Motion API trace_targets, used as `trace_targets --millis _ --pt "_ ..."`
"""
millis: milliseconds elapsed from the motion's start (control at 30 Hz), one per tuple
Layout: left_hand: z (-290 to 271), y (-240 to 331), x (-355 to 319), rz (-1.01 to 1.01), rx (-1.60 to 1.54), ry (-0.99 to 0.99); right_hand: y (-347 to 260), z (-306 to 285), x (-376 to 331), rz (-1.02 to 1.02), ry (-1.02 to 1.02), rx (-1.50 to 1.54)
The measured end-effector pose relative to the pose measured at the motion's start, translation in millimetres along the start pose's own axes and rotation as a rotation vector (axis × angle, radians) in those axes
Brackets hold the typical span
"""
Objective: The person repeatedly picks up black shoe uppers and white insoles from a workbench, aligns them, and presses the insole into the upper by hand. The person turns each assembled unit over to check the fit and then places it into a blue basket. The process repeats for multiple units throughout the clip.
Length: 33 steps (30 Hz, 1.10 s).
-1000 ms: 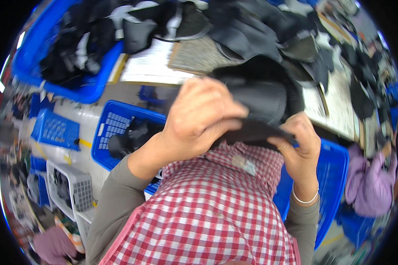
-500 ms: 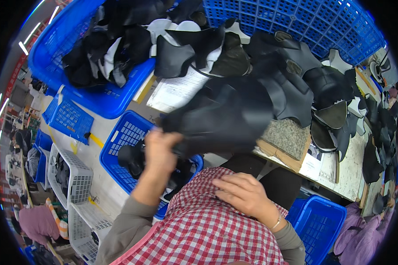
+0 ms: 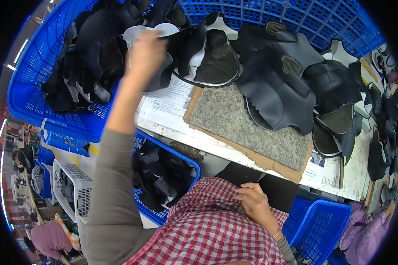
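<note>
My left hand (image 3: pixel 146 56) is stretched far forward over the pile on the table and smeared by motion. It is nearest to a black shoe-upper-like piece (image 3: pixel 161 76) and a white rounded part (image 3: pixel 167 29); whether it grips either is unclear. My right hand (image 3: pixel 255 204) rests on the red checked apron (image 3: pixel 216 225), fingers loosely bent and slightly apart, with nothing visible in it. Right of the left hand lies a black piece with its dark lining showing (image 3: pixel 217 57). More black pieces (image 3: pixel 276 90) overlap toward the right. A grey stone-like slab (image 3: pixel 247 121) lies uncovered before me.
A large blue basket (image 3: pixel 28 104) at the left holds heaped black pieces. Below the table's edge stands another blue basket (image 3: pixel 152 216) with dark scraps. White crates (image 3: pixel 82 181) line the left; a blue bin (image 3: pixel 325 229) stands at the right. Printed sheets (image 3: pixel 166 99) lie under the slab.
My left hand has moved forward and away from me. The large black piece it held over the slab is gone from there. My right hand's fingers have bent, and the view has shifted.
</note>
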State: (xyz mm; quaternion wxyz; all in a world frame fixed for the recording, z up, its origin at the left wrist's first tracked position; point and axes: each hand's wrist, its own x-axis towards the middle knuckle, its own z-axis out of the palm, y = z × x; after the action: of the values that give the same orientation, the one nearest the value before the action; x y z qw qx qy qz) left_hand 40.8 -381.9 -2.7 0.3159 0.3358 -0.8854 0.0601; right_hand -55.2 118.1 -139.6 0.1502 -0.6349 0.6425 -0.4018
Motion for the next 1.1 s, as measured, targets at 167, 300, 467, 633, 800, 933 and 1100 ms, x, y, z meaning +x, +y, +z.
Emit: trace_targets --millis 167,300,467,633,800,933,1100 --pt "123 82 35 -0.065 0.2 -0.235 2 -5 4 0.022 -0.032 -0.021" --pt "94 52 93 -0.155 0.012 -0.375 -1 -8 -4 0.036 -0.154 0.005" --pt "5 34 43 -0.064 -0.576 0.264 -4 -27 12 0.157 -0.067 0.17" --pt "-28 108 -108 0.37 -0.654 0.395 9 -28 78 0.437 0.143 1.226" --pt "-44 128 -199 0.444 -0.567 -0.423 49 -32 95 0.453 0.436 1.415" --pt "-64 14 -252 -0.043 -0.512 -0.037 92 -58 85 0.595 0.511 1.461" --pt "-68 -117 -389 -0.791 -0.256 -0.07 118 -76 66 0.552 0.489 1.518"
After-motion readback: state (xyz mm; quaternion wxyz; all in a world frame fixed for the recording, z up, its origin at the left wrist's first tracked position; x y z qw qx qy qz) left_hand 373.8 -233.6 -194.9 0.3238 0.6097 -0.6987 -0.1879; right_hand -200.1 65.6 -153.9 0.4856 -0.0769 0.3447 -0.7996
